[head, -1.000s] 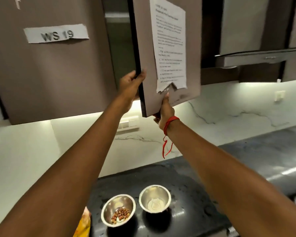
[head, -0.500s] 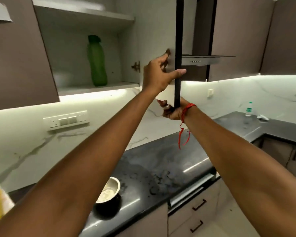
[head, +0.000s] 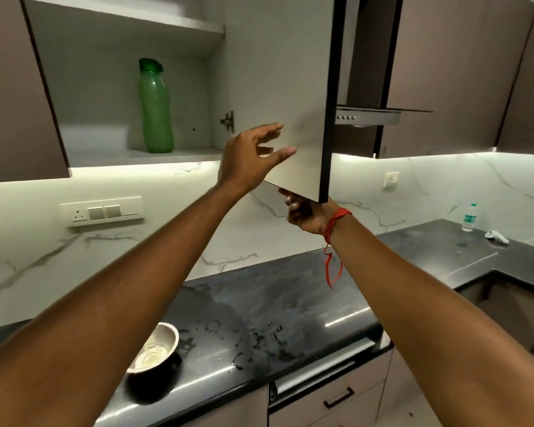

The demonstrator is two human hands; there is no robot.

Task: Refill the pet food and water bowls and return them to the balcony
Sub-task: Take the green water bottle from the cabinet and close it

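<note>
I see my two hands, one bowl, two bottles and one open cabinet door. My left hand (head: 250, 158) is lifted in front of the pale inner face of the cabinet door (head: 278, 87). Its fingers are spread and relaxed and it holds nothing; if the fingertips touch the door, I cannot tell. My right hand (head: 304, 212) is under the lower corner of the same door, with the fingers curled around its bottom edge, so it grasps the door. A red thread (head: 336, 218) is tied on this wrist and its ends hang down.

The bowl (head: 153, 349) stands on the dark countertop (head: 290, 303), far below both hands and under my left forearm, which hides its left part. It is round, of metal, with a pale shiny inside. If there is something in it, I cannot tell. Drops of water lie on the countertop just beside it.

The green bottle (head: 154, 106) stands upright on the lower shelf inside the cabinet, to the left of my left hand and apart from it. The small clear bottle (head: 468, 217) stands far to the right on the countertop, near a white object (head: 496, 236).
</note>
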